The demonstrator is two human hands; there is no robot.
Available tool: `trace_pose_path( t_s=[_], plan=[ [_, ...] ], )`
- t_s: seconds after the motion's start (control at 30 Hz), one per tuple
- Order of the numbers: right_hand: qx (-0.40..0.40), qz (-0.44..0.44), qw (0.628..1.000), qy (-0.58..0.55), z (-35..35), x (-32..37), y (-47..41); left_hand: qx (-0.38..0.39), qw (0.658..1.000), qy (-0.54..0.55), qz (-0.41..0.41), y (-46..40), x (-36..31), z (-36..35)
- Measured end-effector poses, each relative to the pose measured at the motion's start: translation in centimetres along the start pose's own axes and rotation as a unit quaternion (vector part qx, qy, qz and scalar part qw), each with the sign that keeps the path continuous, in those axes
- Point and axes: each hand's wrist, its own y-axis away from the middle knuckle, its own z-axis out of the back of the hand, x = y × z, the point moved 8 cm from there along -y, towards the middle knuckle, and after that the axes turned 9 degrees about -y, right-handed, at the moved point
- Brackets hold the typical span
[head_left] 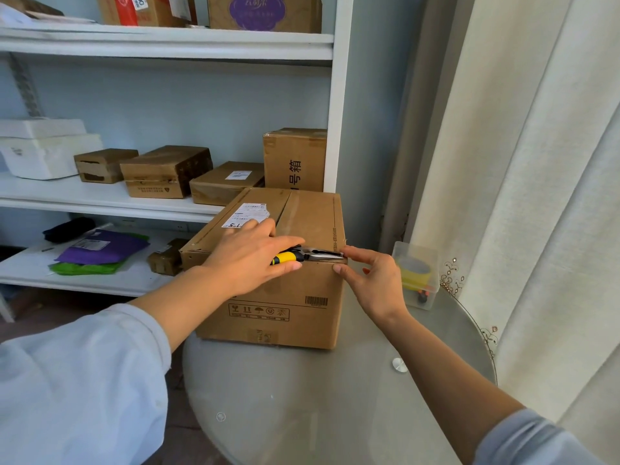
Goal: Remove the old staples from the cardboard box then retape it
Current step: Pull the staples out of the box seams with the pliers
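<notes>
cardboard edge under the pliers

cardboard box [268, 297] sits mid-frame on the glass tabletop [302, 397]. left hand [248, 260] curls its fingers round yellow-handled pliers [303, 256], tip at the box's upper right corner. right hand [375, 280], fingers loosely spread, touches that corner, holding nothing.

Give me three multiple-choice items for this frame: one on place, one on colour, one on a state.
1. Where do the pliers lie?
A. along the cardboard box's top front edge
B. on the shelf
C. in the plastic tub

2. What colour is the pliers' handle?
A. red
B. yellow and black
C. green

3. What is the left hand doing?
A. hanging idle
B. holding the pliers
C. peeling tape

Answers: 1 A, the tip points at the box's right corner by the right hand; 2 B, yellow and black show under the fingers; 3 B, thumb and fingers wrap the handle.
</notes>
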Motion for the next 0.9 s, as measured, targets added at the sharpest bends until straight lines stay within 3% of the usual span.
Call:
trace_pose_path(
  t_s=[0.9],
  plan=[
    [-0.030,-0.050,0.996,-0.065,0.5,0.3,-1.0,0.010,0.997,0.081,0.017,-0.3,0.7,-0.2]
  ],
)
